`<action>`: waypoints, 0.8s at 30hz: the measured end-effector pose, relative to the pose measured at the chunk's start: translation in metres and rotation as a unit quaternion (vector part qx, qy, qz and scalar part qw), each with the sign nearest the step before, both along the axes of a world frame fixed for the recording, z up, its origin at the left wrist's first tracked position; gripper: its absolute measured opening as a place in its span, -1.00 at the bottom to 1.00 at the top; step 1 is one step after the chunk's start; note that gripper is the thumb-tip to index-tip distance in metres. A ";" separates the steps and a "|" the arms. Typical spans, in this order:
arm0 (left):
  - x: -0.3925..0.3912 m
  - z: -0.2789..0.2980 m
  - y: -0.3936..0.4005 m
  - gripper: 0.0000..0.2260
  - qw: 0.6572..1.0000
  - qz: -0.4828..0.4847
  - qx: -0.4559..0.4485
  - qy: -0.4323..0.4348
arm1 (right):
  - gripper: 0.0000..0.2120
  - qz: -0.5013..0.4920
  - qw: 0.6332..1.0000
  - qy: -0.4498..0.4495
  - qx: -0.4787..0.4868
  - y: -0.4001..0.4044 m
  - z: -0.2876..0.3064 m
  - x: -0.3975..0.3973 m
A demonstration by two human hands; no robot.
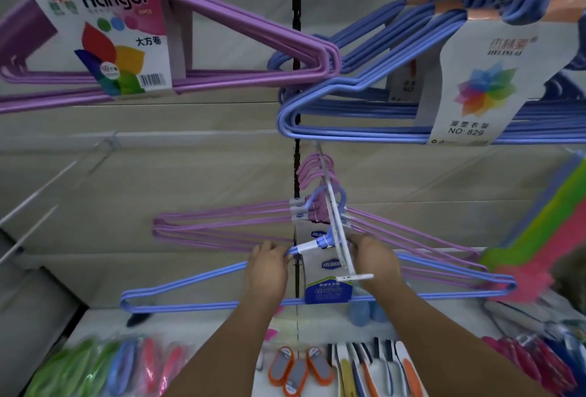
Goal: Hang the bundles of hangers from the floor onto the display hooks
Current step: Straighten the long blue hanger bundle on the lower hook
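Observation:
A bundle of blue hangers [196, 282] with a paper label hangs level in front of me. My left hand [268, 265] grips its left shoulder bar beside the neck. My right hand [375, 257] holds the right shoulder bar close to the white display hook [336, 231]. The blue hook tops loop over that white hook. Behind it a purple bundle [222, 222] hangs on the same hook.
Above hang a large purple bundle [241, 28] at the left and blue bundles [380, 101] at the right. Bare metal hooks [47, 193] stick out at the left. A shelf [203, 317] below holds brushes and small coloured goods. Green and pink items [539, 238] hang at the right.

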State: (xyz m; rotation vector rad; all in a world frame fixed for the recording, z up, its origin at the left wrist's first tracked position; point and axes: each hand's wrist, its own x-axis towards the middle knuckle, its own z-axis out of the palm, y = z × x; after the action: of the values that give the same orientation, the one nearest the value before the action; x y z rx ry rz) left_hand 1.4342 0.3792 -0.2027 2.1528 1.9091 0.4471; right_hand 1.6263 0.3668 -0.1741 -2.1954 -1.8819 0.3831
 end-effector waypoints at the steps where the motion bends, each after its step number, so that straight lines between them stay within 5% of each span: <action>1: 0.001 0.000 0.004 -0.70 1.000 -0.004 0.004 0.003 | -0.69 -0.001 1.000 0.000 0.006 0.003 0.000 0.001; 9: -0.004 -0.005 0.029 -0.70 0.999 0.007 0.031 0.003 | -0.72 -0.014 1.000 -0.003 0.017 0.022 0.001 -0.004; 15: -0.008 -0.002 0.041 -0.50 0.999 -0.026 0.028 0.036 | -0.66 -0.004 0.996 -0.082 0.029 0.033 -0.002 0.001; 19: -0.012 0.003 0.048 -0.38 0.996 -0.053 -0.007 0.077 | -0.60 0.032 0.998 -0.048 0.036 0.041 -0.003 0.007; 24: -0.013 0.001 0.063 0.07 0.990 -0.014 -0.044 0.130 | -0.40 0.081 0.995 -0.063 0.000 0.053 -0.007 0.007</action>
State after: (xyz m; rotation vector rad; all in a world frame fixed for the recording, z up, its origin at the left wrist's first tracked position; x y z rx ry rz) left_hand 1.4215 0.4417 -0.2016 2.2691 1.9830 0.0763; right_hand 1.6335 0.4194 -0.1815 -2.1196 -2.1342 0.2767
